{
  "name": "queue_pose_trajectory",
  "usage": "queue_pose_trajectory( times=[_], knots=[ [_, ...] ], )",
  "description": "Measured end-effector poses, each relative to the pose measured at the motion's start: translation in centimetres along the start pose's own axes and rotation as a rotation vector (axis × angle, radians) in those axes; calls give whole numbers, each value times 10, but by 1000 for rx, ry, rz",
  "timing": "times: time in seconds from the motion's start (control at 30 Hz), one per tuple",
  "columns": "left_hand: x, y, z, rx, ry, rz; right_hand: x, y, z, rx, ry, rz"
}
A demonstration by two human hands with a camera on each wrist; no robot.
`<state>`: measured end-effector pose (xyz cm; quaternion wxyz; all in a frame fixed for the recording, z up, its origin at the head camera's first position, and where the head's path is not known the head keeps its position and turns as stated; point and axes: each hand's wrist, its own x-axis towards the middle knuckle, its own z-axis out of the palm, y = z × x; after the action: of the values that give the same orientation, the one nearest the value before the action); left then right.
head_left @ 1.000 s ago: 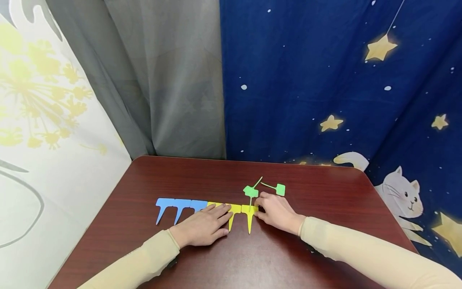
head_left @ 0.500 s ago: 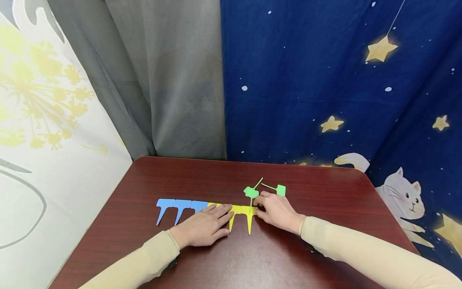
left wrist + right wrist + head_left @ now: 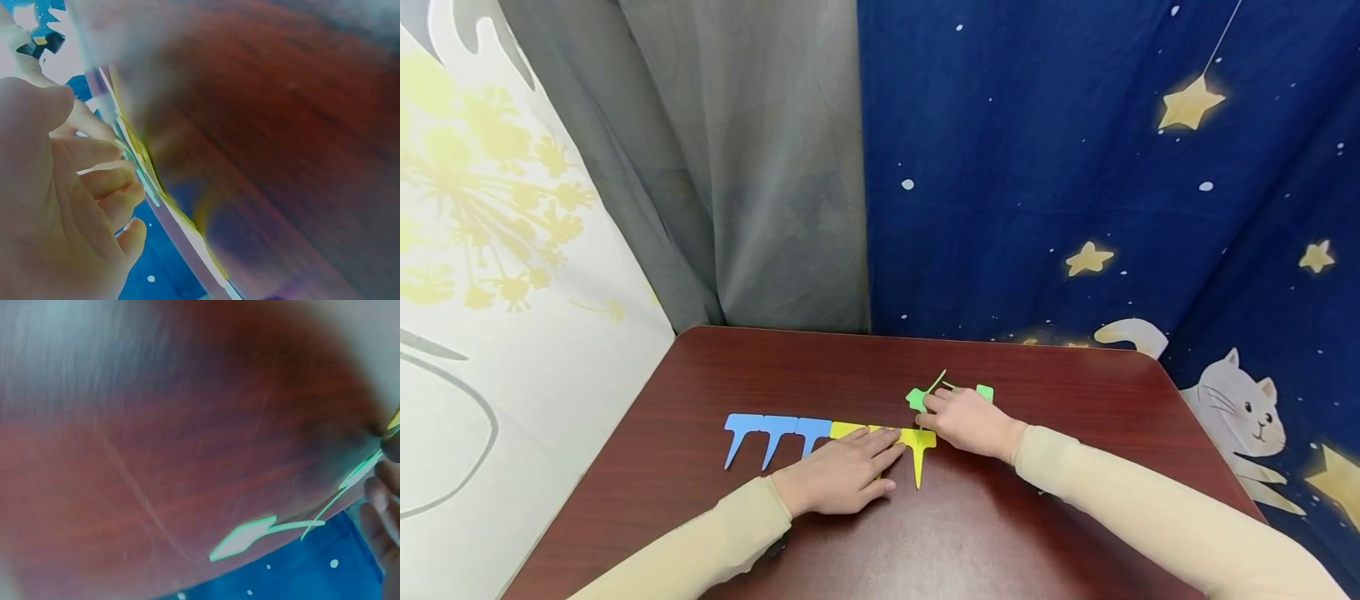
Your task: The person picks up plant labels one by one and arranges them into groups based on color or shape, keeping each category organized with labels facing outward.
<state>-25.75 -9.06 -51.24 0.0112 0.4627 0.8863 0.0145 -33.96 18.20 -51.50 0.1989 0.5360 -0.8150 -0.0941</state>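
T-shaped plant labels lie side by side in a row: several blue ones (image 3: 744, 422) at the left, then yellow ones (image 3: 918, 454). Flat over the yellow labels rests my left hand (image 3: 842, 475), its fingers extended and hiding part of them. My right hand (image 3: 973, 421) is bent over the green plant labels (image 3: 916, 398) behind the row's right end. Its thumb and fingers pinch one green label, whose stem reaches down over the last yellow label. In the right wrist view the fingers (image 3: 378, 494) close around a green label (image 3: 359, 472) at the right edge.
Another green label (image 3: 985, 391) lies just behind my right hand, partly covered by it. The dark red wooden table (image 3: 760, 358) ends at a blue star-patterned curtain (image 3: 1000, 167) and a grey curtain (image 3: 782, 208).
My right hand has moved left and up, from the last yellow label's right edge to the green labels. My left hand has slid slightly right along the yellow labels.
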Motion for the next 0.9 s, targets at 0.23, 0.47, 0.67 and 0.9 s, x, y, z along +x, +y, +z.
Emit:
queue_pose_trajectory(
  times=[0.23, 0.47, 0.67, 0.9],
  knots=[
    [11, 3, 0, -6, -47, -12, 9, 5, 0, -225, -12, -217],
    [15, 4, 0, 14, -85, -22, 14, 8, -3, -338, -16, -344],
    [15, 5, -2, 22, -88, -19, 18, 11, -6, -335, -29, -430],
    [15, 4, -1, 14, -96, -20, 24, 17, -4, -209, -1, -376]
  ],
)
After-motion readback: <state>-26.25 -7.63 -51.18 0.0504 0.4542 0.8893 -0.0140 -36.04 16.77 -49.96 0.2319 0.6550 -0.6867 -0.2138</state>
